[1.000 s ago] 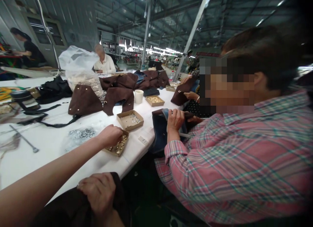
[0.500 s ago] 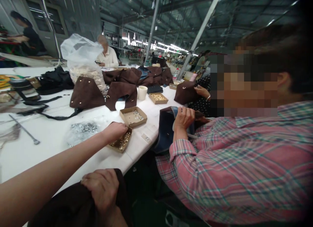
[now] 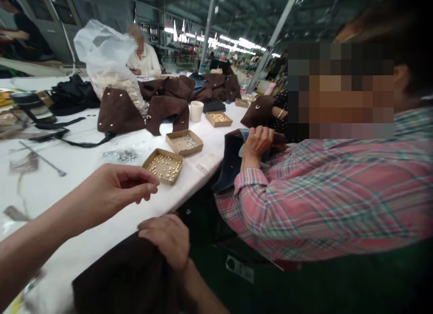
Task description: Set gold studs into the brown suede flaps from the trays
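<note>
My left hand (image 3: 118,187) hovers above the white table (image 3: 77,178), just left of a small cardboard tray of gold studs (image 3: 164,166). Its thumb and fingertips are pinched together; what they hold is too small to make out. My right hand (image 3: 167,237) grips the top edge of a dark brown fabric piece (image 3: 125,278) at the table's near edge, fingers curled over it.
A second tray (image 3: 184,142) and a third (image 3: 218,119), a white cup (image 3: 196,111), a pile of silver rings (image 3: 120,155), brown fabric pieces (image 3: 118,113), a plastic bag (image 3: 104,57) and a metal rod (image 3: 42,158) lie on the table. A co-worker in a plaid shirt (image 3: 321,192) sits close on the right.
My left hand has lifted out of the gold stud tray and drawn back toward me, fingers pinched. My right hand stays on the brown fabric. The view has shifted slightly.
</note>
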A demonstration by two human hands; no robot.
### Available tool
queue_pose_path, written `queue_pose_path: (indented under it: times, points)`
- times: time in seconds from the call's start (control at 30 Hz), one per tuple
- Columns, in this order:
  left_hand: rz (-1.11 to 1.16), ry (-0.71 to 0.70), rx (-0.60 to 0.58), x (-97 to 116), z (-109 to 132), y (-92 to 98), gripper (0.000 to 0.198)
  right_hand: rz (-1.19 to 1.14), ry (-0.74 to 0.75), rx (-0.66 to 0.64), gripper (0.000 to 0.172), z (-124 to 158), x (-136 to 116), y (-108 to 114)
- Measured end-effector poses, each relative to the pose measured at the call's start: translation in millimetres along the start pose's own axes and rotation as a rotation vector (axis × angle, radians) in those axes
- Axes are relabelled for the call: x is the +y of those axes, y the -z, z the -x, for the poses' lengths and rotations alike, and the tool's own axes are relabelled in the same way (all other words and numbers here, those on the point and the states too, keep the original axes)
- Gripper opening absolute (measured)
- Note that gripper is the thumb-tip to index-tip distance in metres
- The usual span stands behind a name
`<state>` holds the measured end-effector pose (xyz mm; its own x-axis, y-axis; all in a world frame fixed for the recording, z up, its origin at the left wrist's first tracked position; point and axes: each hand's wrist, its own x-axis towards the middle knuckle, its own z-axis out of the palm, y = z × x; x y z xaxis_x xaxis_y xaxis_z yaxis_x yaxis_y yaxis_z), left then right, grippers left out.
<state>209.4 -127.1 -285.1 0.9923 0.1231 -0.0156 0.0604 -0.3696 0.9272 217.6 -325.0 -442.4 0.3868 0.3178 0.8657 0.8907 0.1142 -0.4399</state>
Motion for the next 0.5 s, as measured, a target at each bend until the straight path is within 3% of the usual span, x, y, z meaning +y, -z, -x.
queue_pose_path:
  times: [0.1, 0.17, 0.33, 0.5]
  points:
    - [0.164, 0.133, -0.056, -15, 43, -7.7, 0.046, -0.103, -0.041, -0.053, 0.023, 4, -18, 44]
    - [0.213, 0.161, -0.097, -25, 63, -22.4, 0.042, -0.105, -0.059, -0.058, 0.02, 8, -24, 59]
    - [0.162, 0.123, -0.063, -36, 97, -58.2, 0.023, -0.068, -0.114, -0.056, 0.016, 8, -42, 67]
    - [0.187, 0.11, 0.056, -39, 119, -63.2, 0.021, 0.023, -0.191, -0.048, 0.011, 5, -54, 68]
